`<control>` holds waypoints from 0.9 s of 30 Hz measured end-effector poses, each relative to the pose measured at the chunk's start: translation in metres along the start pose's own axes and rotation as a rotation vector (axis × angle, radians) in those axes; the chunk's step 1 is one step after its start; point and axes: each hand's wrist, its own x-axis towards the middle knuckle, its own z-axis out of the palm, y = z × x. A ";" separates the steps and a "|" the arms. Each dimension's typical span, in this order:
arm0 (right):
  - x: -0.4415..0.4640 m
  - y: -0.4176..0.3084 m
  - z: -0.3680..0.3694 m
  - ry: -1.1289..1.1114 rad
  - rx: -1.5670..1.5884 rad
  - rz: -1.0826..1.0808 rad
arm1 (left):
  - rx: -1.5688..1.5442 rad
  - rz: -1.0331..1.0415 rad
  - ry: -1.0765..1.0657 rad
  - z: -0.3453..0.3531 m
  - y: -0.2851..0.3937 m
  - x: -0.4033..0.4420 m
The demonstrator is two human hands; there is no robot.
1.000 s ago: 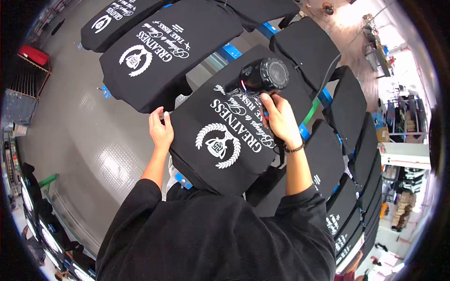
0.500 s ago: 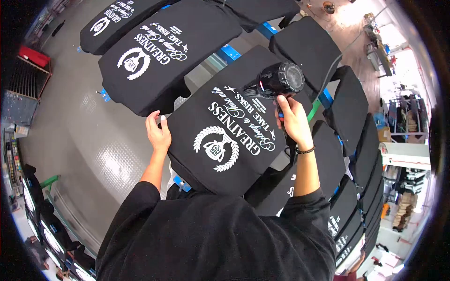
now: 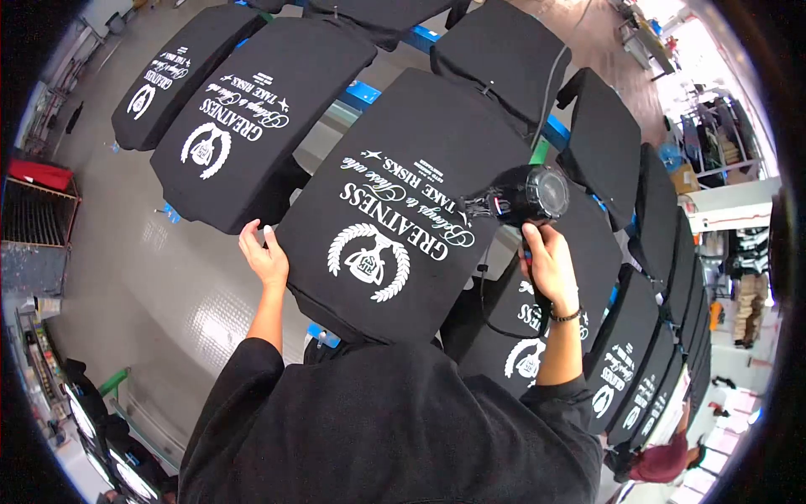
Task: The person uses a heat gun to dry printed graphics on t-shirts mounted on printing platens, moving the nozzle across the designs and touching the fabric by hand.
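A black T-shirt (image 3: 369,277) with a white GREATNESS print and laurel emblem lies stretched over a flat board in front of me. My right hand (image 3: 552,267) is wrapped round the handle of a black hair dryer (image 3: 529,195). Its nozzle points left, over the right end of the lettering on this shirt. At the board's left edge is my left hand (image 3: 267,259), fingers apart, holding nothing; whether it touches the cloth I cannot tell.
More boards carry black shirts, such as a printed shirt (image 3: 252,126) at left and a plain shirt (image 3: 504,59) behind. A cord (image 3: 550,92) runs up from the dryer area. A person in a maroon top (image 3: 659,462) is at lower right.
The hair dryer in my right hand has moved right and toward me, from the upper lettering to the shirt's right side. My left hand stays by the left edge. The view has shifted slightly.
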 end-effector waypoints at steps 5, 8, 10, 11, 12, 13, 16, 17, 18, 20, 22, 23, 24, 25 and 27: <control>-0.010 0.013 -0.013 0.013 0.102 0.089 | 0.005 -0.021 -0.018 -0.001 0.003 0.001; 0.004 0.008 -0.005 -0.008 0.140 0.070 | 0.010 -0.016 -0.019 0.000 0.002 0.000; 0.020 0.000 0.004 -0.025 0.119 0.043 | 0.017 -0.019 -0.013 -0.001 0.002 0.002; 0.028 -0.003 0.010 -0.034 0.075 0.010 | 0.024 -0.012 -0.011 0.000 0.002 0.001; 0.037 -0.007 0.016 -0.045 0.029 -0.023 | 0.034 -0.006 -0.008 -0.001 0.003 0.001; 0.044 -0.015 0.021 -0.062 0.027 -0.021 | 0.038 -0.013 -0.002 -0.002 0.003 0.000; 0.066 -0.029 0.031 -0.089 0.030 -0.071 | 0.016 -0.046 -0.007 -0.002 0.006 0.000; 0.072 -0.032 0.034 -0.101 0.024 -0.080 | 0.020 -0.054 0.006 -0.002 0.006 0.000; 0.078 -0.035 0.038 -0.100 0.019 -0.090 | 0.027 -0.030 0.009 -0.002 0.006 0.001; 0.085 -0.046 0.044 -0.106 0.008 -0.099 | 0.062 0.060 0.044 -0.001 0.004 0.002; 0.089 -0.060 0.054 -0.158 0.045 -0.113 | 0.064 0.038 0.042 0.000 0.004 0.001; 0.093 -0.066 0.064 -0.167 0.009 -0.119 | 0.064 0.027 0.039 0.000 0.005 0.001; 0.098 -0.069 0.073 -0.204 0.026 -0.147 | 0.066 0.028 0.037 -0.001 0.006 0.000; 0.101 -0.074 0.082 -0.219 -0.018 -0.180 | 0.064 0.031 0.032 -0.001 0.006 0.001; 0.105 -0.083 0.099 -0.276 0.034 -0.194 | 0.067 0.041 0.027 -0.002 0.007 0.003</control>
